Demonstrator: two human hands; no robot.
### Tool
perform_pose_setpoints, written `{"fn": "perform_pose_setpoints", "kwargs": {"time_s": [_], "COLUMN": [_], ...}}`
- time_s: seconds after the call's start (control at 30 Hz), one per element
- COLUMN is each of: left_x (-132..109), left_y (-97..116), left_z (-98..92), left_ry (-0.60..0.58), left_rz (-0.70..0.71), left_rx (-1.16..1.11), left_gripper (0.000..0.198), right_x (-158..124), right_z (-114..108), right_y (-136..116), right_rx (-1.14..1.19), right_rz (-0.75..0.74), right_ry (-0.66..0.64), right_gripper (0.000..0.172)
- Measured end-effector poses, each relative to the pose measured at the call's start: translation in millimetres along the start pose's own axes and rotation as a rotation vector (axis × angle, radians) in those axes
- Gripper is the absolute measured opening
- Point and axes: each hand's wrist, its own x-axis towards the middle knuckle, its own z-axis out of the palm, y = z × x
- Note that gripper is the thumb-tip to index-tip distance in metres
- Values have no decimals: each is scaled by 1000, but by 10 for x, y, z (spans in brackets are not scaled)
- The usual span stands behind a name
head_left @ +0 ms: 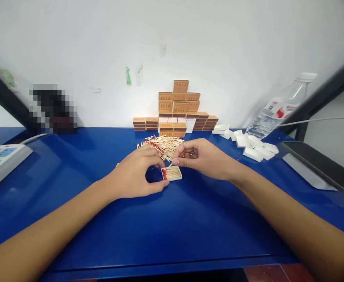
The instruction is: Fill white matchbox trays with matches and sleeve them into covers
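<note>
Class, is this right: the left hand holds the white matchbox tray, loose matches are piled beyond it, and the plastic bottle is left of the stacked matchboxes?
No: the head view shows the plastic bottle right of the stacked matchboxes, not left. The left hand holds the white matchbox tray, loose matches piled beyond it.

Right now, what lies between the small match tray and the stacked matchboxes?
In the head view, a heap of loose matches lies between the small match tray and the stacked matchboxes.

Both hands flank a white tray of matches on a blue table.
</note>
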Motion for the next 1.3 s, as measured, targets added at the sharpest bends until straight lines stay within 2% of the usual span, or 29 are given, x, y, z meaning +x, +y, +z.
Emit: {"fn": "perform_pose_setpoints", "kwargs": {"time_s": [0.23,0.43,0.57,0.73,1.3], "left_x": [2,-4,-6,1,-1], "left_y": [-3,-12,-19,-19,-15], "left_z": [-10,-8,-9,-21,-25], "left_ry": [2,11,5,-9,-4], "left_rz": [12,3,-8,-7,14], "left_rx": [17,16,3,28,26], "left_gripper": [22,21,20,20,19], "right_x": [-18,-39,-43,-48,-61], "right_z": [-34,-3,5,23,66], "right_y": [-20,-19,4,22,61], "right_rx": [-94,-129,-214,-234,-348], "right_rz": [-30,5,1,-13,-115], "right_ry": [-59,-107,-95,-81,-50], "right_gripper": [24,14,8,12,6]}}
